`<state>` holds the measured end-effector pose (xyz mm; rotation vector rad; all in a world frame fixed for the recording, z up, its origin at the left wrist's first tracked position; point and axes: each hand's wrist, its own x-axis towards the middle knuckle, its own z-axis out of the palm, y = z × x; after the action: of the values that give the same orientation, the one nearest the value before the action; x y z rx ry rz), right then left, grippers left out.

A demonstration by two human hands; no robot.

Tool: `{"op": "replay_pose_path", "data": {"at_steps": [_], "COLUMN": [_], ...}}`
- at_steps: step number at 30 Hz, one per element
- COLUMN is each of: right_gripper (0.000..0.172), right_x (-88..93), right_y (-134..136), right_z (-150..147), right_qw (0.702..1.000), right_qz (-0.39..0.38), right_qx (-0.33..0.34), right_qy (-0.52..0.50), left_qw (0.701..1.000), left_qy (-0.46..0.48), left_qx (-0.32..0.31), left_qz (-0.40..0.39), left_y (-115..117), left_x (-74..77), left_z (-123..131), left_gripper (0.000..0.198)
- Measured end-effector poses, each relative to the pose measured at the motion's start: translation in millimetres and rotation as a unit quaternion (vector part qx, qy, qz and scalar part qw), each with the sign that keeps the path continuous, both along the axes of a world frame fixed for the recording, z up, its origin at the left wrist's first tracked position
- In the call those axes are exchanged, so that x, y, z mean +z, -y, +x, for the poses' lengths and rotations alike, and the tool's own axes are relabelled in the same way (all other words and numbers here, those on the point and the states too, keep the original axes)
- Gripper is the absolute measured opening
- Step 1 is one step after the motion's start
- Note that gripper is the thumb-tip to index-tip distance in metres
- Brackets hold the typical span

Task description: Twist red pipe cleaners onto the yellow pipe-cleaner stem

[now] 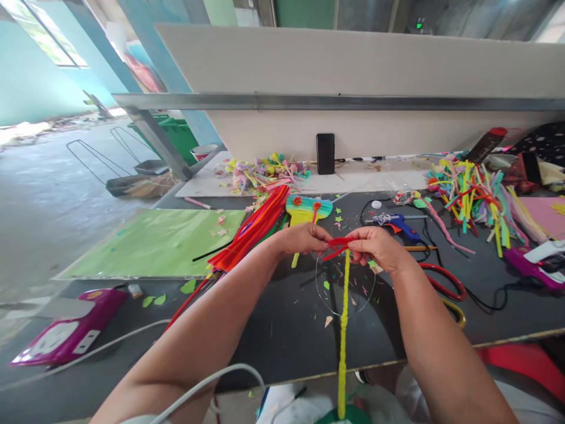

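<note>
Over the dark table (282, 330), my left hand (304, 240) and my right hand (375, 246) meet and pinch a red pipe cleaner (338, 246) between their fingertips. The red piece is wrapped around the top of a long yellow pipe-cleaner stem (343, 330), which hangs down toward my lap. Both hands have closed fingers. A thin clear wire ring (322, 294) lies on the table beneath them.
A bundle of red and orange pipe cleaners (253, 229) lies left of my hands, beside a green sheet (150, 244). A blue glue gun (397, 222), red-handled scissors (444, 282), piles of cut pipe cleaners (474, 197), a black phone (325, 153) and a magenta device (66, 333) surround them.
</note>
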<state>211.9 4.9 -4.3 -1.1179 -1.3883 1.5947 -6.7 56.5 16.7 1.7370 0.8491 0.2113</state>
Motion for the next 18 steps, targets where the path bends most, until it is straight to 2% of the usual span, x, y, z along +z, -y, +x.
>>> {"op": "replay_pose_path", "data": {"at_steps": [3,7,13,18], "right_gripper": [0.024,0.023,0.019,0.016], "right_x": [-0.2,-0.3,0.6,3.5], "right_y": [0.6,1.7,1.2,1.3], "right_z": [-1.2,-3.0,-4.5,-5.7], "right_qw": [1.0,1.0,0.999,0.999], "right_qz": [-0.005,-0.012,-0.021,-0.033], "right_qx": [0.003,0.008,-0.002,-0.009], "right_qy": [0.003,0.011,0.033,0.038], "left_qw": [1.0,1.0,0.998,0.994], "left_qy": [-0.013,0.001,-0.005,-0.017], "left_qx": [-0.026,-0.015,-0.048,-0.033], "left_qz": [0.012,0.025,0.05,0.098], "left_y": [-2.7,-6.3,-4.4,-2.0], "left_x": [-1.2,-1.0,7.4,9.8], "left_z": [-2.1,-5.8,-8.6,-5.1], "left_gripper": [0.031,0.037,0.038,0.041]}}
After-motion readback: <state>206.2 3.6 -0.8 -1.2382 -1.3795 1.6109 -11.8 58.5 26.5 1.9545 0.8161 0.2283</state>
